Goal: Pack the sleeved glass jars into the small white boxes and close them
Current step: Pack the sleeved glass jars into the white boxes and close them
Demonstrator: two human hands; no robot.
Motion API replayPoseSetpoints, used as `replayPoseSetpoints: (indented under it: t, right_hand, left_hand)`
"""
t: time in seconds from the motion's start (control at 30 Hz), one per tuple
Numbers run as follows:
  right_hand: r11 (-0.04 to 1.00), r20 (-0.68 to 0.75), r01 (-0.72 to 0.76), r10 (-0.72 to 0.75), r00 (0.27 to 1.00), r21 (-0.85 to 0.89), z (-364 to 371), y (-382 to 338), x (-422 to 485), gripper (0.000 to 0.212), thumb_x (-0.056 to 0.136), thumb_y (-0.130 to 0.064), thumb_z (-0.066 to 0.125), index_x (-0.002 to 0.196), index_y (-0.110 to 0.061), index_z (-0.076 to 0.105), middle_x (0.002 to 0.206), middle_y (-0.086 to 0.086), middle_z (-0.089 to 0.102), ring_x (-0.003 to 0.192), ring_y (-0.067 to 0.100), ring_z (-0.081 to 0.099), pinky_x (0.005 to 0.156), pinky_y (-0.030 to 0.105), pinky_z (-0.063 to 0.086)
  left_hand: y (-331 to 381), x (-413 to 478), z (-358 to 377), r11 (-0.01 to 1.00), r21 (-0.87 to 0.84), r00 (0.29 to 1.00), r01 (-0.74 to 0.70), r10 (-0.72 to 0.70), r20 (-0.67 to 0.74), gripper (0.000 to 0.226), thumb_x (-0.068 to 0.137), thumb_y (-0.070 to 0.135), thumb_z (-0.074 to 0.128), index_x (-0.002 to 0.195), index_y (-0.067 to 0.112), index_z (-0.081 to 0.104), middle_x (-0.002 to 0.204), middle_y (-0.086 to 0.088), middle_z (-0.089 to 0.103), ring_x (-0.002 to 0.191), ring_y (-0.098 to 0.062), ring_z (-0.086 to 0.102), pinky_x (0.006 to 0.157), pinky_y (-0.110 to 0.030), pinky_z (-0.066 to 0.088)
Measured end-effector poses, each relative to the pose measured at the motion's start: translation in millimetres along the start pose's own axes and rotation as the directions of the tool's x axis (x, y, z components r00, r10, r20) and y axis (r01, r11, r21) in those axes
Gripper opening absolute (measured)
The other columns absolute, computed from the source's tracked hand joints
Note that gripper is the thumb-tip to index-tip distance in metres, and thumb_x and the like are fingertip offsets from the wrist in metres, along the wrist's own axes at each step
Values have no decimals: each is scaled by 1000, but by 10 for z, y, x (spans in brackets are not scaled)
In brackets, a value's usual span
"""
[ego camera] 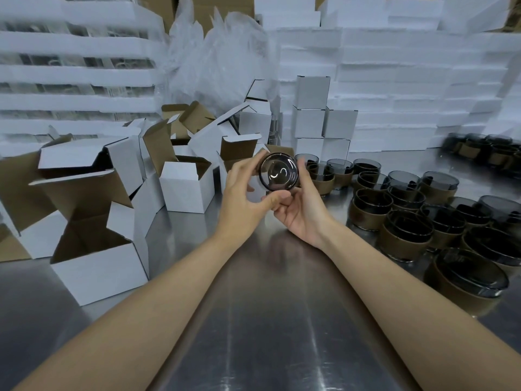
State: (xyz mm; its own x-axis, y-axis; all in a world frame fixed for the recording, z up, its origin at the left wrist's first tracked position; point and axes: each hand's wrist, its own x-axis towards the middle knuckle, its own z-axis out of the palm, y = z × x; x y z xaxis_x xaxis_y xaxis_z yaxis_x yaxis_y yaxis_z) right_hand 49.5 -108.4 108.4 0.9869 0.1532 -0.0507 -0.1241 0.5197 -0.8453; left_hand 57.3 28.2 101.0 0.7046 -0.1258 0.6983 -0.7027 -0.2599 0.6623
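a bare steel table (282,320) runs away from the person. behind it rises a wall of stacked white flat cartons (394,66), with a heap of clear bubble wrap (214,52) at its middle. no writing on any of them can be read.

on the left lies a jumble of open white boxes (98,266), brown inside. they overlap too much for a sure count, but three stand with flaps up and mouths upward. at the right, roughly fifteen sleeved glass jars (406,235) stand upright in loose rows, dark glass in brown bands. a faint mark on the nearest is too blurred to read, and a further cluster at the back right is also blurred. five closed white boxes (310,121) are stacked one over two over two, behind the jars.

the left hand (245,190) and right hand (304,207) meet above the table's middle, both curled around one held jar (279,172). it lies on its side with a round end facing the camera and its axis pointing away, toward the boxes.
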Motion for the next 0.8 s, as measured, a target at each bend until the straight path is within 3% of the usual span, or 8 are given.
replayPoseSetpoints:
  t: [0.13, 0.23, 0.33, 0.4, 0.47, 0.57, 0.67, 0.8]
  right_hand:
    - [999, 1, 35, -35, 999, 35, 2, 11, -2, 71, 73, -68, 54, 106, -5, 64, 90, 12, 65, 78, 19, 64, 62, 21, 54]
    - [990, -6, 141, -141, 990, 26, -18, -10, -7, 48, 91, -51, 51, 112, -10, 65, 101, 13, 72, 90, 22, 68, 73, 28, 57]
    - [935, -76, 327, -339, 938, -135, -43, -54, 5, 35, 95, -31, 56, 122, -8, 59, 110, 17, 67, 99, 28, 63, 88, 44, 51]
    - [874, -96, 423, -455, 885, -239, -46, -91, -3, 34, 92, -23, 62, 123, -10, 58, 105, 6, 69, 99, 22, 64, 90, 42, 51]
    - [839, -87, 459, -501, 861, -291, -34, -109, -26, 32, 86, -24, 68, 117, -18, 61, 98, -3, 73, 97, 15, 66, 84, 33, 53]
    - [810, -58, 473, -522, 851, -347, -17, -114, -42, 33, 77, -28, 72, 109, -28, 65, 96, -3, 74, 95, 12, 68, 78, 24, 51]
    - [795, -57, 467, -526, 848, -386, -11, -100, -23, 37, 73, -32, 75, 108, -30, 66, 99, -1, 74, 101, 18, 67, 90, 38, 52]
    - [782, -51, 472, -536, 843, -407, 4, -93, -25, 39, 69, -38, 77, 107, -33, 67, 102, 0, 74, 103, 17, 66, 89, 36, 51]
  left_hand:
    - [14, 4, -2, 1000, 9, 1000, 12, -12, -17, 71, 74, 38, 78, 136, 33, 45, 130, 8, 49, 116, 3, 46, 89, -13, 40]
    - [-5, 6, 18, 999, 30, 1000, 25, -24, -13, 74, 73, 28, 81, 138, 25, 46, 135, 11, 50, 123, 4, 44, 98, -10, 37]
    - [-17, 21, 6, 987, 161, 1000, -20, 21, -1, 77, 74, 18, 81, 142, 16, 44, 141, 4, 48, 130, -10, 43, 109, -28, 36]
    - [-26, 36, -15, 926, 367, 992, -89, 117, -56, 73, 72, 6, 76, 139, 13, 48, 143, -2, 45, 132, -19, 37, 112, -37, 32]
    - [-43, 41, -40, 894, 448, 976, -22, 116, -184, 67, 70, -3, 64, 134, 14, 54, 145, -5, 39, 134, -23, 30, 112, -33, 25]
    - [-72, 27, -65, 901, 413, 945, 137, 6, -327, 50, 80, 2, 58, 129, 15, 57, 148, -7, 29, 137, -22, 20, 110, -27, 16]
    - [-134, 23, -67, 870, 429, 941, 242, -101, -324, 36, 91, 17, 59, 127, 14, 57, 153, -8, 18, 141, -22, 14, 112, -29, 17]
    - [-156, 37, -61, 867, 424, 953, 262, -164, -254, 32, 96, 22, 55, 125, 11, 57, 156, -7, 13, 144, -21, 10, 113, -34, 27]
